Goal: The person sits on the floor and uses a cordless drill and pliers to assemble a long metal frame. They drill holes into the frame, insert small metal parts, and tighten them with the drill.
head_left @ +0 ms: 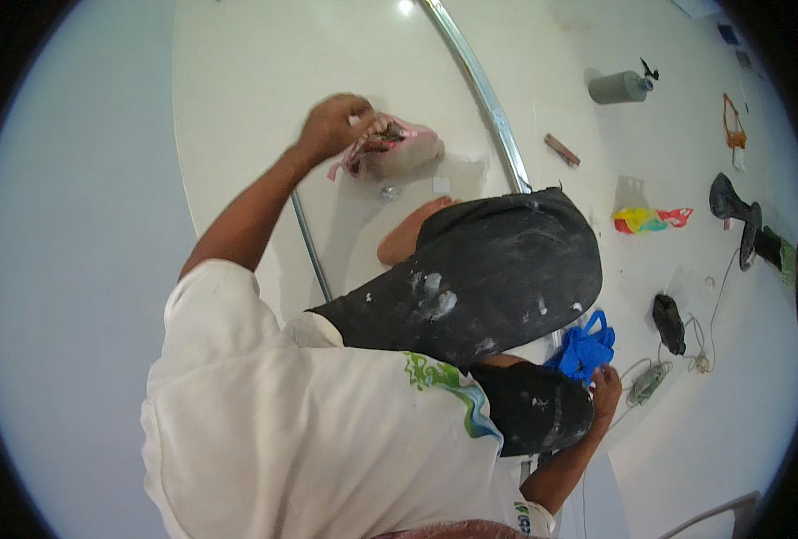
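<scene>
- Pink plastic bag (pixel 403 148) lying on the white floor (pixel 237 72), far out in front of the body, with its mouth pinched in the left hand (pixel 334 126). Something dark at the mouth, too blurred to name.
- Left hand clenched on the edge of the bag, arm stretched well forward, slightly blurred.
- Judged as the step of opening or searching in the pink bag. Any next move likely to call for a steady hold on the thin mouth, perhaps also for the second hand, the bag being soft and without support.
- Right hand (pixel 606 391) low beside the knee, fingertips touching a crumpled blue bag (pixel 586 346). Cannot tell whether grasping it or only resting on it.
- Just below the left hand: one small shiny piece (pixel 390 191) and one small white square (pixel 440 185). A little nearer to the body, one bare foot (pixel 408 235).
- Two long metal parts: one thin rod (pixel 309 242) passing under the left forearm, and one flat rail (pixel 493 108) to the right of the left hand.
- Near the right hand, on its outer side: one coil of cord (pixel 649 382) and one black object (pixel 669 322).
- Well apart from both hands, farther out: one grey cylinder (pixel 619 87), one small wooden block (pixel 562 150), and one bundle (pixel 651 218) in yellow, green and pink.
- Counted in all: two bags, one pink and one blue.
</scene>
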Available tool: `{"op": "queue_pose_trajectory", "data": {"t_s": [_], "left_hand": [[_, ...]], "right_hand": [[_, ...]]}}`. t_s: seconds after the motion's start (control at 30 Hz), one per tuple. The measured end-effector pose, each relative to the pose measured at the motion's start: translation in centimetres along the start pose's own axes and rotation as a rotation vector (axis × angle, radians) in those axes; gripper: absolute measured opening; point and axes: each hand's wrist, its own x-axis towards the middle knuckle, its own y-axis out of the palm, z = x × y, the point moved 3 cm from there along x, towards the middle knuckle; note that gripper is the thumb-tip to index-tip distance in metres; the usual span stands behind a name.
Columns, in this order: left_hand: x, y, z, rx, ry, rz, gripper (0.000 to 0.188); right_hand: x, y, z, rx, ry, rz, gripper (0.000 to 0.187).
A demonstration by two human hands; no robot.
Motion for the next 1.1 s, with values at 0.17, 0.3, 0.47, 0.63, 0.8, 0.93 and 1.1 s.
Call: {"op": "queue_pose_trajectory", "data": {"t_s": [0.17,0.3,0.47,0.63,0.8,0.93,1.1], "left_hand": [[-7.7,4.9,-4.4,0.313,0.283,-0.143,0.033],[-8.1,6.1,-0.4,0.236,0.199,-0.047,0.033],[-9.5,3.6,2.2,0.268,0.13,-0.098,0.037],[-14.2,1.9,3.9,0.323,0.069,-0.315,0.033],[-22.2,4.8,9.4,-0.13,-0.566,-0.294,0.019],[-26.1,7.8,10.4,-0.256,-0.661,-0.082,0.024],[-26.7,9.9,10.6,-0.372,-0.698,-0.063,0.023]], "right_hand": [[-5.7,-1.2,10.4,-0.034,-0.104,-0.053,0.052],[-6.1,-0.8,12.1,-0.026,-0.088,-0.063,0.048],[-6.3,-1.3,9.4,0.016,0.051,-0.11,0.045],[-7.3,-1.4,7.5,0.134,0.079,-0.144,0.043],[-3.7,-0.7,4.3,0.062,-0.094,-0.173,0.036],[-2.1,-0.4,6.6,0.013,-0.195,-0.223,0.033],[-2.8,-0.4,5.4,0.005,-0.214,-0.278,0.035]]}}
